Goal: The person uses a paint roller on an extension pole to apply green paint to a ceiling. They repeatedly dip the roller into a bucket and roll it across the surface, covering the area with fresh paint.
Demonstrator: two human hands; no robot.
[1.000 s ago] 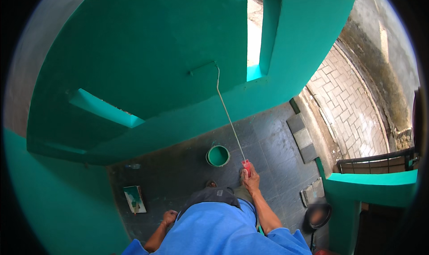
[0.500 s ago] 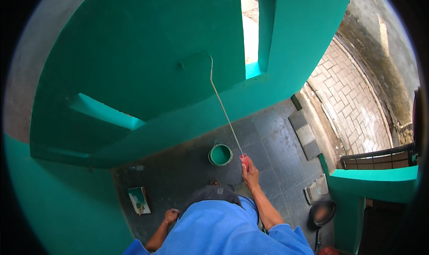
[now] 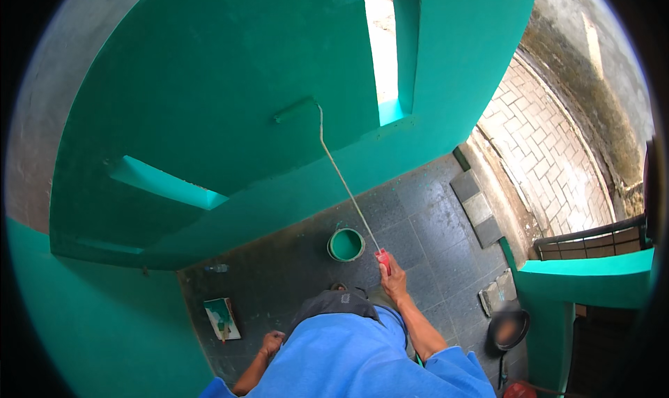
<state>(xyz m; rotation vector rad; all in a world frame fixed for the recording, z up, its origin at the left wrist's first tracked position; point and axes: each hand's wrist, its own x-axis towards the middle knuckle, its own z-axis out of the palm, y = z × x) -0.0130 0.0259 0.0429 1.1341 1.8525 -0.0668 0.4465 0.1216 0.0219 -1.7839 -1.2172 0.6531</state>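
My right hand (image 3: 393,274) grips the red handle (image 3: 382,260) of a paint roller, whose long thin pole runs up to a green-coated roller head (image 3: 293,110) against the green wall (image 3: 209,77). Below that wall stands a round bucket of green paint (image 3: 345,244), left of the handle. My left hand (image 3: 272,342) is low beside my waist, fingers curled; whatever they may hold is hidden. Left of it on the floor lies a paint-smeared pale slab (image 3: 221,318) with what looks like a brush on it.
The wall has two slot openings (image 3: 380,49). A small clear bottle (image 3: 217,268) lies by its foot. Grey blocks (image 3: 474,210) line the right floor edge beside a paved path (image 3: 536,140). A round black-rimmed mirror (image 3: 519,332) and a low green wall (image 3: 585,279) are at lower right.
The roller head went slightly up the wall and has come back down since half a second ago, its handle still in my right hand. The whole view has shifted slightly.
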